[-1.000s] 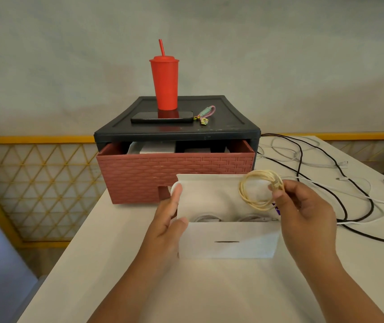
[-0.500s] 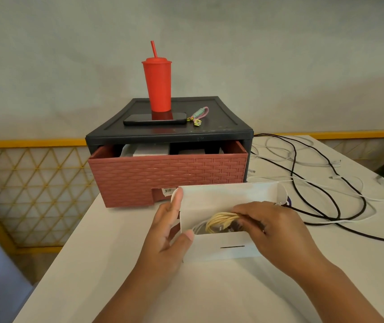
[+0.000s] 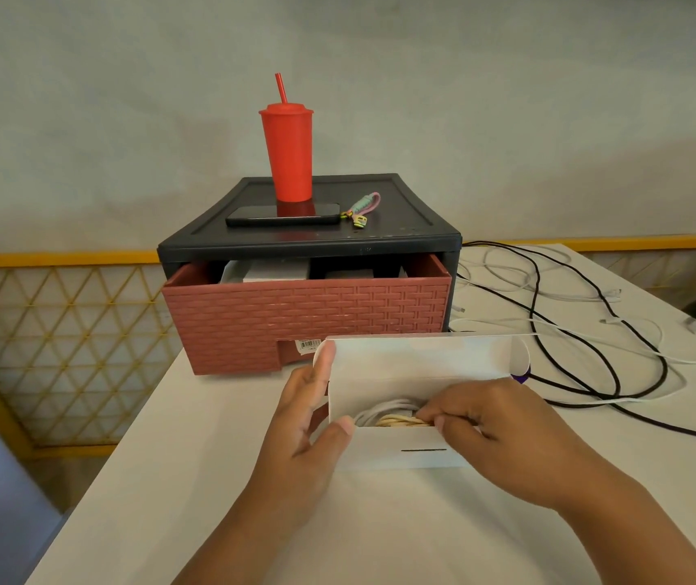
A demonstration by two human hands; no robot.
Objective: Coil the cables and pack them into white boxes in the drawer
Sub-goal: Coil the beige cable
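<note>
White card forms the open white box [image 3: 401, 451], which sits on the surface [image 3: 211, 479] just in front of the brick-patterned drawer [image 3: 304, 314]. The left hand [image 3: 308, 424] holds its left end, thumb on the near wall and fingers against the far side, a grip wrapped round that corner. The right hand [image 3: 502, 432] reaches in from the right, its grip pinched on the cream cable [image 3: 401, 422]. This coil lies low inside the box, touching a white coil [image 3: 384, 406] already there. The flap [image 3: 413, 356] stands up at the far side.

The cream coil looks close to seated, and the risk lies in the let-go. A springy coil may unwind and rise over the near wall once the pinch opens, so the flap would not close. Pressing hard could bow the thin card or push the white coil out of shape. The box looks light, so if the left hand slackens it may slide towards the drawer front. The drawer is only partly open, with other boxes [image 3: 276, 273] inside, so room for this one looks tight. The loose cables [image 3: 608, 373] on the right lie crossed, black among white, and are likely to snag when pulled.
</note>
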